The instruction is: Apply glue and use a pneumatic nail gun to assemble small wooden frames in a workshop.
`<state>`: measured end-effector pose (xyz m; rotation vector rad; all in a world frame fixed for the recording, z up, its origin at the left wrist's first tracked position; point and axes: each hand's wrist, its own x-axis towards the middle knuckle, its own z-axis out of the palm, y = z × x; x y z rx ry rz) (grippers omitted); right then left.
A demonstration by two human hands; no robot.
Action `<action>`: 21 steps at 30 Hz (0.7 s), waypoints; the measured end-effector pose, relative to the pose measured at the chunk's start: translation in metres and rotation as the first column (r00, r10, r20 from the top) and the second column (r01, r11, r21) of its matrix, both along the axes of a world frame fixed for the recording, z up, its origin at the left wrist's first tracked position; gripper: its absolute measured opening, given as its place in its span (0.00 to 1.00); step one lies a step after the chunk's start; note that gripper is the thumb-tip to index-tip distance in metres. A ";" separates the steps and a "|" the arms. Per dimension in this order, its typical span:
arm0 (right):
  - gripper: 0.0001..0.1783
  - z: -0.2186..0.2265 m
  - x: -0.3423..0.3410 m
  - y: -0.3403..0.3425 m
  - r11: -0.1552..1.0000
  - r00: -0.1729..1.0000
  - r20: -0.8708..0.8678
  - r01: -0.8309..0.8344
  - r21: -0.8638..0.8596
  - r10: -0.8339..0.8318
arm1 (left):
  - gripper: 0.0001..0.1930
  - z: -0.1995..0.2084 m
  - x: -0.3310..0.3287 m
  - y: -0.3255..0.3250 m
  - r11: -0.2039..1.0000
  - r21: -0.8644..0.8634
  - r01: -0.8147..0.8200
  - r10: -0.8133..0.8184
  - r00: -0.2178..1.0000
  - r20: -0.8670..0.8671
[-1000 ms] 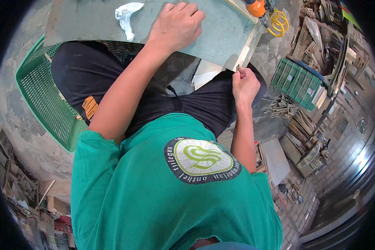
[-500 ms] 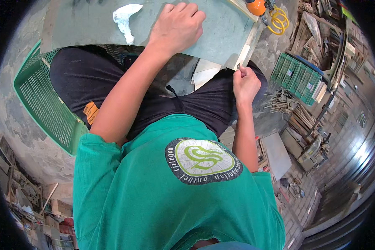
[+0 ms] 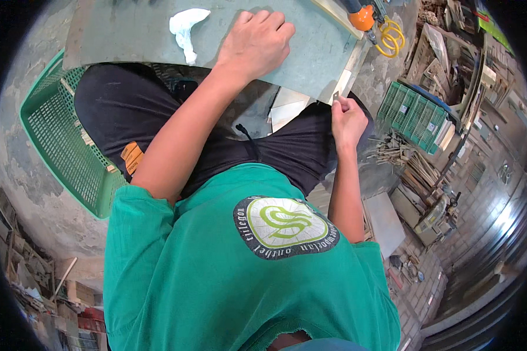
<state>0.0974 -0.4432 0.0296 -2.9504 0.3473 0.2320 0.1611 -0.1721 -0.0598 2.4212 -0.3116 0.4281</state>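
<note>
My left hand (image 3: 256, 45) rests knuckles up on a grey-green flat panel (image 3: 140, 38), with its fingers curled under. What is beneath those fingers is hidden. At the panel's near right corner, my right hand (image 3: 349, 124) pinches a small dark flat metal piece (image 3: 336, 96) between thumb and fingers. The piece stands up against a pale wooden strip (image 3: 344, 79) along the panel's right edge. A crumpled white plastic bag (image 3: 185, 30) lies on the panel, left of my left hand.
An orange-and-black power tool (image 3: 362, 19) with a coiled yellow hose (image 3: 392, 38) is at the panel's far right. A green plastic basket (image 3: 64, 140) stands by my left leg. Green crates (image 3: 413, 114) and piled wood scraps (image 3: 413, 161) lie to the right.
The whole view has shifted slightly, the panel sitting a little lower in the picture. The metal piece is slightly farther along the edge strip; my left hand stays in place on the panel.
</note>
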 end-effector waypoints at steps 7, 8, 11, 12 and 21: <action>0.13 0.005 0.003 0.005 0.999 0.999 -0.050 -0.009 -0.053 0.006 | 0.06 0.003 0.006 0.004 0.993 -0.021 -0.114 0.114 0.922 0.371; 0.13 0.005 0.004 0.003 0.999 0.999 -0.051 -0.006 -0.054 0.003 | 0.06 0.015 0.003 0.008 0.999 -0.026 -0.047 0.051 0.977 0.208; 0.13 0.004 0.009 0.000 0.994 0.996 -0.079 -0.048 -0.102 0.040 | 0.06 0.022 0.002 0.011 0.999 -0.036 0.018 -0.017 0.999 0.038; 0.13 0.008 0.008 0.000 0.991 0.992 -0.115 -0.066 -0.118 0.052 | 0.06 0.023 0.002 0.011 0.999 -0.032 0.017 -0.015 0.999 0.040; 0.14 0.006 0.008 -0.001 0.989 0.989 -0.139 -0.077 -0.128 0.059 | 0.05 0.023 0.001 0.012 0.999 -0.040 0.025 -0.025 1.000 0.012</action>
